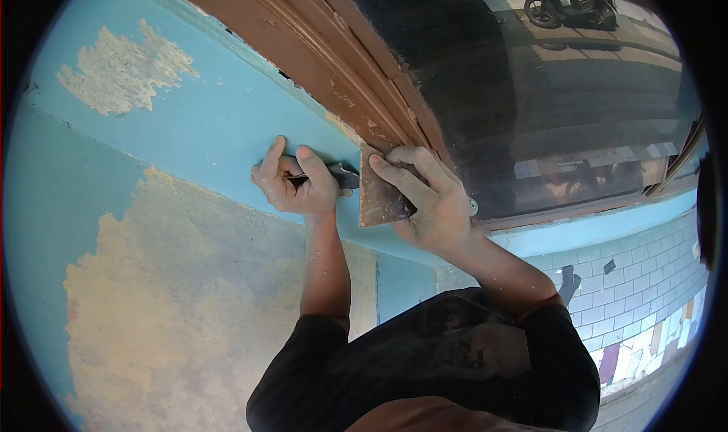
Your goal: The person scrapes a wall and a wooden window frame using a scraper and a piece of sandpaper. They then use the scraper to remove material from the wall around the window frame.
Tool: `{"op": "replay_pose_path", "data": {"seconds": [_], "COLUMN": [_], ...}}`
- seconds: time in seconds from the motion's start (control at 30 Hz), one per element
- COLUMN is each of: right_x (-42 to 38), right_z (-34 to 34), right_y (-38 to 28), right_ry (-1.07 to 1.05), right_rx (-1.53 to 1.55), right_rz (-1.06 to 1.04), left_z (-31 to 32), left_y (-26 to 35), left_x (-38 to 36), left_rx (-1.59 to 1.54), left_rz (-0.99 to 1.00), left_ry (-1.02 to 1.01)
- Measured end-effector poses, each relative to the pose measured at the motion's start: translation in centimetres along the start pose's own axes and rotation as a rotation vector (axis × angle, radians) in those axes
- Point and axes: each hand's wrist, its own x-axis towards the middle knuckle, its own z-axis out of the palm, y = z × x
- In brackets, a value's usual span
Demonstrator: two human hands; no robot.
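Note:
A scraper with a rusty brown blade point(377, 201) and a dark handle point(346, 176) lies flat against a blue painted ledge point(220, 129), just below a brown wooden window frame point(318, 61). My left hand point(292, 182) is closed around the handle. My right hand point(428, 201) grips the blade's right side, its fingers spread over it and pressing it to the wall. The blade's top corner touches the lower edge of the frame, where paint is chipped.
The blue wall has large bare patches of scraped plaster point(189, 295) below and a smaller patch point(121, 68) above left. A dark glass pane point(546, 91) reflects a street and a motorcycle. White tiled wall point(644, 280) runs to the right.

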Motion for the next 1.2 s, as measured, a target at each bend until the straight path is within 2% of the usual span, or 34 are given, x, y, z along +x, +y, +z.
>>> {"op": "replay_pose_path", "data": {"seconds": [0.13, 0.5, 0.57, 0.67, 0.8, 0.9, 1.03, 1.2], "right_x": [0.9, 0.4, -0.6, 1.6, 1.4, 0.6, 2.3, 0.8], "right_z": [-0.2, -0.6, -0.5, -0.4, -0.2, -0.1, -0.1, -0.6], "right_y": [0.1, 1.2, 1.3, 0.6, 1.0, 0.8, -0.2, -0.1], "right_ry": [-0.004, -0.032, -0.066, -0.022, -0.001, -0.018, 0.016, -0.020], "right_rx": [0.048, 0.172, 0.141, 0.145, 0.139, 0.038, 0.071, 0.048], "right_rz": [-0.010, -0.046, 0.000, -0.039, -0.082, -0.038, -0.009, -0.016], "left_z": [-0.1, -0.2, 0.0, -0.1, -0.3, -0.3, -0.3, 0.3], "left_y": [0.4, 0.0, 0.0, 0.6, 0.0, 0.2, 0.4, 0.2], "left_x": [-0.3, -0.4, -0.3, -0.4, -0.1, -0.3, -0.4, -0.2], "left_rx": [-0.013, -0.059, -0.020, -0.017, -0.010, 0.009, -0.009, -0.017], "left_rz": [-0.077, -0.070, -0.012, -0.078, -0.005, -0.016, -0.066, -0.021], "left_ry": [0.017, 0.036, 0.032, 0.025, -0.011, -0.010, -0.011, 0.019]}}
